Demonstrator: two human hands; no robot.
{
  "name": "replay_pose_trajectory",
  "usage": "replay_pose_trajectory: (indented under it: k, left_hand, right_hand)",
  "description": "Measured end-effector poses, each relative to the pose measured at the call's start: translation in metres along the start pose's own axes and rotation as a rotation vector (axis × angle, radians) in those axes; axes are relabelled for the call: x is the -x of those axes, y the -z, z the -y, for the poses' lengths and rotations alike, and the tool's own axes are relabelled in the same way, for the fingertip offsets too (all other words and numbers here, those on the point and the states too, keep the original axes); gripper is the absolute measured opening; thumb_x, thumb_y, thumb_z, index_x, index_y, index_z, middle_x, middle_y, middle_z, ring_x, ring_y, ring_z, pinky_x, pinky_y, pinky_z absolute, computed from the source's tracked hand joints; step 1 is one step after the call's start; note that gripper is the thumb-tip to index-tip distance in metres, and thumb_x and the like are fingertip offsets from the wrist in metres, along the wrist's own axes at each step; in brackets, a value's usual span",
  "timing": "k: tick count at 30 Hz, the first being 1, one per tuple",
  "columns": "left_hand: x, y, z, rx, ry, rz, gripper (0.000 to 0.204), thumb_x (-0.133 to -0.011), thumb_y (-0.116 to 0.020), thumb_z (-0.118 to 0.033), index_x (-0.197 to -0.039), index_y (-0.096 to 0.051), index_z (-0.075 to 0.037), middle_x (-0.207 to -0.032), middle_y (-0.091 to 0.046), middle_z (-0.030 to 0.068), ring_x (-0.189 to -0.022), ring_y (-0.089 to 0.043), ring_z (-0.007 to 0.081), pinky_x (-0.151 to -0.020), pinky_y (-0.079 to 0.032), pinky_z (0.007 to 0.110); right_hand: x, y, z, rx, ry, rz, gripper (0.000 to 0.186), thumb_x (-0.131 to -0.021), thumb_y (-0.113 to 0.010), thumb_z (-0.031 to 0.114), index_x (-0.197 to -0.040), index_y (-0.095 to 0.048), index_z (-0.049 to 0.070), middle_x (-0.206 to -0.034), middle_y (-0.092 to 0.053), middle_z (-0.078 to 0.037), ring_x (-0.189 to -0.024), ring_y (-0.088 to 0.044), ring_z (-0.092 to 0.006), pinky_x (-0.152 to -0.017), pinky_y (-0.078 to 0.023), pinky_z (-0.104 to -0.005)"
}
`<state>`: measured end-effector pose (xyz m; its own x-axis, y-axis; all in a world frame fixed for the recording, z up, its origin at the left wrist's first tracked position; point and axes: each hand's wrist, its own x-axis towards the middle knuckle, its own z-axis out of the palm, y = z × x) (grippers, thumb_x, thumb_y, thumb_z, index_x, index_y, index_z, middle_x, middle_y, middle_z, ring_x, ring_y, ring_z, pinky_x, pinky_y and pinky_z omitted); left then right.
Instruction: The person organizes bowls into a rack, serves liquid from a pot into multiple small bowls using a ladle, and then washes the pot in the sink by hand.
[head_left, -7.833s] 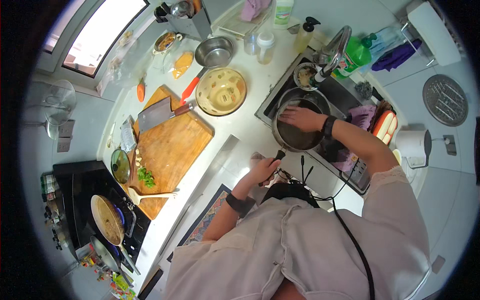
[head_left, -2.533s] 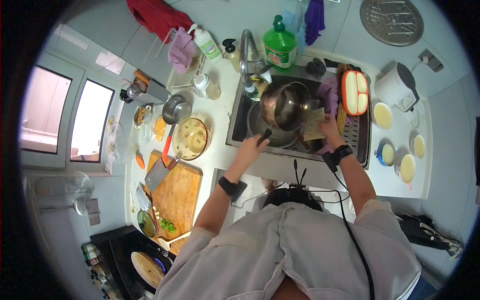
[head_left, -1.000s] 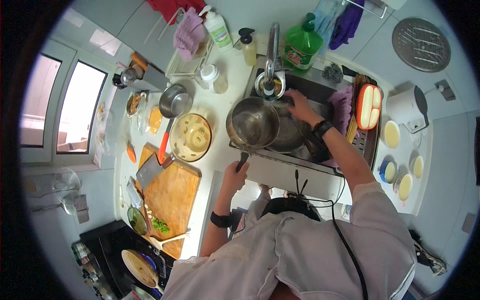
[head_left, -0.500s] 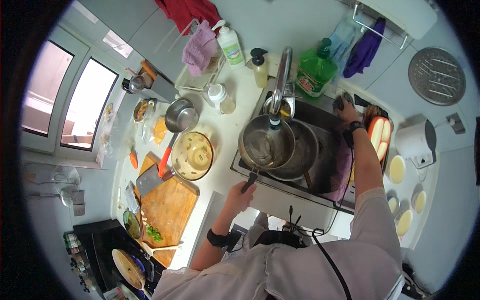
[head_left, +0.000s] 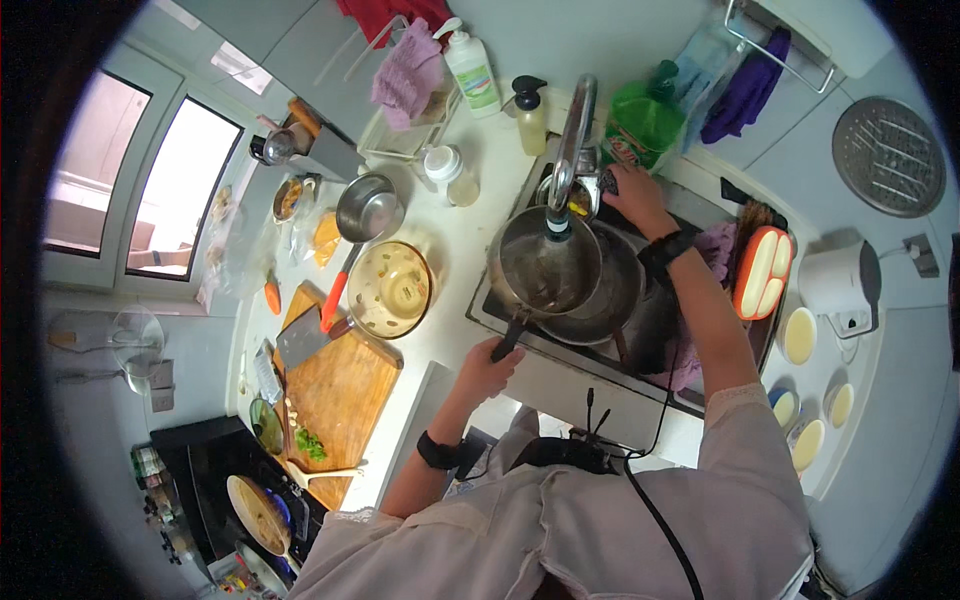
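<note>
My left hand [head_left: 484, 372] is closed around the black handle of a small metal saucepan [head_left: 545, 270]. The saucepan sits under the tap [head_left: 575, 130], partly over a larger dark frying pan [head_left: 620, 290] in the sink. Behind the tap's right side, my right hand [head_left: 636, 196] has its fingers curled round a dark, rough scouring pad [head_left: 608, 184], mostly covered by the hand. It is beside a small container [head_left: 583, 200] with something yellow in it, just below a green detergent bottle [head_left: 640, 125].
Left of the sink stand a patterned glass bowl [head_left: 392, 290], a metal pot [head_left: 368, 205] and a cleaver [head_left: 305, 338] on a wooden cutting board [head_left: 350, 400]. A red-and-white divided tray [head_left: 765, 272] and several lidded jars [head_left: 799, 335] line the right. A pan [head_left: 258, 515] sits on the lit stove.
My right hand has moved left from the sink's right rim to beside the tap, carrying the scouring pad. My left hand keeps hold of the saucepan; the view has shifted slightly.
</note>
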<state>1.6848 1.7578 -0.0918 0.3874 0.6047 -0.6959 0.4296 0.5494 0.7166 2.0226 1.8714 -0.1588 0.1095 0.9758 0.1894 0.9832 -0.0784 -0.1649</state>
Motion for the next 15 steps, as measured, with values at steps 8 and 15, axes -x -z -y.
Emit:
replay_pose_trajectory:
  k: [8, 15]
  left_hand:
    - [-0.014, -0.004, 0.013, -0.128, -0.084, -0.081, 0.026, -0.080, -0.055, -0.026, -0.071, -0.047, -0.004, -0.051, -0.043, -0.0015, -0.040, -0.042, 0.0080, -0.034, -0.032, 0.023]
    - [-0.016, -0.006, 0.037, -0.167, -0.121, -0.114, 0.029, -0.082, -0.054, -0.027, -0.067, -0.043, -0.005, -0.048, -0.040, -0.0004, -0.038, -0.040, 0.0077, -0.034, -0.032, 0.024]
  right_hand:
    - [0.032, 0.011, 0.035, 0.078, 0.062, 0.133, 0.043, -0.075, -0.059, 0.023, -0.110, -0.043, 0.004, -0.103, -0.049, -0.015, -0.101, -0.045, -0.0330, -0.076, -0.047, -0.0392]
    - [0.097, 0.014, 0.082, -0.364, 0.337, 0.166, 0.041, -0.074, -0.058, 0.018, -0.110, -0.043, 0.005, -0.104, -0.048, -0.015, -0.096, -0.045, -0.0334, -0.079, -0.043, -0.0381]
